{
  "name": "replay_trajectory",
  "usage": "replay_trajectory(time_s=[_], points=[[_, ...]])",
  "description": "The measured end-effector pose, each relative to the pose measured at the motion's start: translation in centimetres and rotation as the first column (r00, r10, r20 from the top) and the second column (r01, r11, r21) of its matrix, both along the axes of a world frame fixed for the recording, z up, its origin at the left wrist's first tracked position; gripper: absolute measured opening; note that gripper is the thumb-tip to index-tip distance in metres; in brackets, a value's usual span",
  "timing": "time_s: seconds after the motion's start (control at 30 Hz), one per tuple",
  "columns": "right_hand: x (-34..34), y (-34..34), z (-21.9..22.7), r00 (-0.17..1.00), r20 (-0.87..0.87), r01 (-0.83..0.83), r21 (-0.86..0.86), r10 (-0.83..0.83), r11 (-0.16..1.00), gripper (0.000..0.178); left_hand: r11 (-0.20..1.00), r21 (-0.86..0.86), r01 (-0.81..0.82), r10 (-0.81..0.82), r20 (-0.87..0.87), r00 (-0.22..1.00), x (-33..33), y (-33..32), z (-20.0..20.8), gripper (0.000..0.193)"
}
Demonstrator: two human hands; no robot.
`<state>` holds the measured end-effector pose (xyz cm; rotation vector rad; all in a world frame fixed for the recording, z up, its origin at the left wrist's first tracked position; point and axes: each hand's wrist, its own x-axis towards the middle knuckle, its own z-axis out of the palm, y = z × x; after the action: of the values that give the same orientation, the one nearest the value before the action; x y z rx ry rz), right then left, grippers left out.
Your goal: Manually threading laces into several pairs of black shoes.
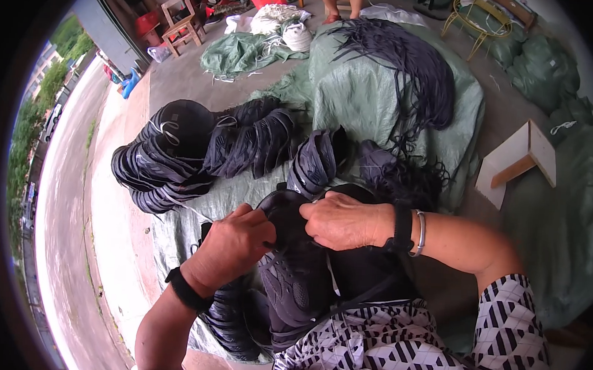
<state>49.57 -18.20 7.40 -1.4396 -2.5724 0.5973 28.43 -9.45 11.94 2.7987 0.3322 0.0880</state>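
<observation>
A dark grey-black shoe upper (pixel 292 287) rests on my lap, its opening turned away from me. My left hand (pixel 238 242) is closed on the left side of its dark edge, fingers curled in. Across from it, my right hand (pixel 341 221) pinches the upper's right side. Whether a lace lies between the fingertips is hidden. Below my right hand hangs a thin pale strip (pixel 333 276). More nested dark uppers (pixel 227 324) lie beside my left forearm, and a short stack of uppers (pixel 314 160) stands just beyond my hands.
Large bundles of tied uppers (pixel 172 150) lie at left on green sheeting. Dark laces (pixel 407 64) drape over a green-covered heap (pixel 353 95), with a tangled dark bunch (pixel 409 178) nearer. At right are an angled white board (pixel 519 158) and green sacks (pixel 543 70). Another person's legs (pixel 344 3) show behind.
</observation>
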Motion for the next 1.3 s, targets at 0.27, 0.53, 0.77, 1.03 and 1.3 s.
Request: replay_trajectory(time_s=[0.27,0.53,0.77,1.03,1.3], points=[[-0.5,-0.5,-1.7,0.991,-0.110,0.095,0.121,-0.082,0.988,0.011,0.963,-0.213,-0.163,0.178,0.053,0.983,1.5,-1.7,-1.4,0.026],[4.7,1.7,0.6,-0.410,-0.761,-0.117,-0.502,-0.503,0.857,0.017,0.989,-0.033,-0.147,0.145,-0.071,0.987,3.8,-2.2,-2.3,0.029],[2.4,-1.0,0.5,0.906,-0.302,0.354,0.156,-0.297,0.922,0.018,0.986,-0.050,-0.156,0.143,-0.198,0.970,4.0,-2.0,-3.0,0.022],[4.0,1.0,4.7,0.368,-0.658,0.180,-0.643,-0.657,0.745,0.019,0.953,-0.283,-0.109,0.035,-0.255,0.966,3.3,-2.0,-0.7,0.025],[8.4,-0.7,21.8,-0.385,-0.886,0.031,-0.294,-0.260,0.955,0.015,0.976,-0.177,-0.127,0.118,-0.061,0.991,3.8,-3.2,-2.1,0.030]])
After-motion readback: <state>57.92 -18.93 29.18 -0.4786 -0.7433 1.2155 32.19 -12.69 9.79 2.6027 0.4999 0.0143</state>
